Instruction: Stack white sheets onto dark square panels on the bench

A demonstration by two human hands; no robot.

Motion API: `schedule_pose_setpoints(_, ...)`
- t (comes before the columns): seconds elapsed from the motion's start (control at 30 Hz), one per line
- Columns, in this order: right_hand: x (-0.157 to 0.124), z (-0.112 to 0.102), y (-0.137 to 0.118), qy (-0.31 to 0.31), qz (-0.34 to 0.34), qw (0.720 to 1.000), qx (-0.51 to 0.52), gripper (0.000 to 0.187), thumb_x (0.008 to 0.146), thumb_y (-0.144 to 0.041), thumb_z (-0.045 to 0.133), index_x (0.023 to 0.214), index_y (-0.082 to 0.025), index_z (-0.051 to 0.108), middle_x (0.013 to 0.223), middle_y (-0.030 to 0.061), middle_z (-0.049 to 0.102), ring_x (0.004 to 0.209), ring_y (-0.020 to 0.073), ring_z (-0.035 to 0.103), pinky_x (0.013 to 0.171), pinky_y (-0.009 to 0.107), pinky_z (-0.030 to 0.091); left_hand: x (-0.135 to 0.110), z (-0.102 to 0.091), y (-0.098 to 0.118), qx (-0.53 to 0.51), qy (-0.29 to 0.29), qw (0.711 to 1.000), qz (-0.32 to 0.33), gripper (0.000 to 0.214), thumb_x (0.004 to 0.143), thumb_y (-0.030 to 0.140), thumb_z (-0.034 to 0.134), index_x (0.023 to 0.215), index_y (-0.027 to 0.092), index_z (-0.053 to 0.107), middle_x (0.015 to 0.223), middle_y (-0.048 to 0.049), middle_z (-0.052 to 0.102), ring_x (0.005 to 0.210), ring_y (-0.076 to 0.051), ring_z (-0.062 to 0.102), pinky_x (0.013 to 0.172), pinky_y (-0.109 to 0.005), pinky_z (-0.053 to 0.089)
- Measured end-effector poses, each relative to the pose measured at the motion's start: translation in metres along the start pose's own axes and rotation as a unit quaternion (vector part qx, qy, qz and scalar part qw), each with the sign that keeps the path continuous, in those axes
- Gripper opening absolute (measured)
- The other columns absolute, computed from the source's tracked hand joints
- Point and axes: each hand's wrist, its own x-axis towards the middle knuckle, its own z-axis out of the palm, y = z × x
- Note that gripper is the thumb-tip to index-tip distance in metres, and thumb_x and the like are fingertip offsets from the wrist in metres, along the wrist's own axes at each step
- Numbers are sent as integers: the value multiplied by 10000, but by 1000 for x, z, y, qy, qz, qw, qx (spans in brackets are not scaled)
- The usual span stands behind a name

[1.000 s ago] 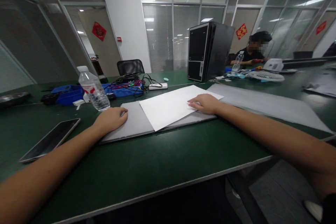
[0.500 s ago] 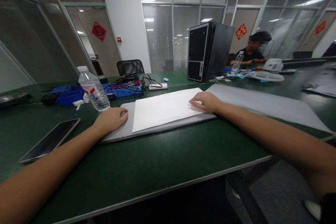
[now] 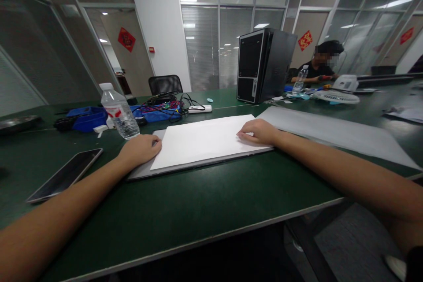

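A sheet of white paper (image 3: 198,141) lies on a thin grey slab with a dark edge (image 3: 142,173) on the table in front of me. My left hand (image 3: 140,150) rests at the slab's left end, its fingers curled and beside the paper's left edge. Whether they grip anything is hidden. Over the paper's right part lies my right hand (image 3: 258,132), thumb and fingers drawn together against the sheet. A smartphone (image 3: 68,174) lies left of my left forearm, and a water bottle (image 3: 119,112) leans in view just behind my left hand.
On the green table (image 3: 205,207) stands a black computer tower (image 3: 264,66), with a large pale sheet (image 3: 330,130) to the right. Tangled cables and blue trays (image 3: 87,119) lie back left. A white fan (image 3: 343,88) and another person (image 3: 319,68) are at the far right.
The white paper has shifted left and toward me, and its near edge now lies lower on the slab. My right fingers have drawn closer together. My left hand has hardly moved.
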Motion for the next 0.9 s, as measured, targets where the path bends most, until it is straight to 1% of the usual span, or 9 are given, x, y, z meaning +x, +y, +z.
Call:
schedule_pose_setpoints(0.13,0,0,2,27,28,999,-22,477,1091,-454,439,1096,-203,844,1029,97,826,907,217,744,824,344,508,0,-1,0,10,2,1000,1,632,967,548,349,1247,204,798,1254,-151,810,1107,-377,755,872,-432,554)
schedule_pose_setpoints(0.23,-3,1,8,44,66,996,-49,499,1088,-461,432,1038,-188,847,990,106,824,871,225,737,772,345,479,-1,-2,0,19,1,1000,4,623,966,544,351,1244,209,796,1240,-145,815,1093,-370,761,860,-421,555)
schedule_pose_setpoints(0.37,-7,1,14,49,100,991,-75,535,1093,-472,408,965,-187,841,938,100,818,808,217,717,713,339,431,-1,-1,0,30,3,999,11,586,953,522,376,1233,219,793,1225,-138,818,1087,-358,766,843,-401,553)
schedule_pose_setpoints(0.53,-6,2,13,41,113,989,-90,534,1092,-480,406,952,-200,839,935,93,814,799,208,709,695,332,410,-1,0,-3,44,7,999,25,563,928,496,403,1234,214,783,1202,-157,816,1060,-379,766,823,-424,552)
schedule_pose_setpoints(0.7,-4,3,11,37,120,987,-98,541,1094,-491,388,960,-223,837,971,75,821,816,207,715,690,334,414,-3,-3,-3,58,6,998,37,550,882,466,453,1260,227,774,1205,-149,815,1064,-379,765,836,-421,554)
schedule_pose_setpoints(0.9,-5,2,12,39,136,984,-105,573,1103,-491,364,924,-210,829,960,90,817,798,213,707,675,341,392,-3,-5,-2,67,-1,997,40,563,861,466,467,1285,237,759,1235,-151,806,1074,-376,759,843,-419,552)
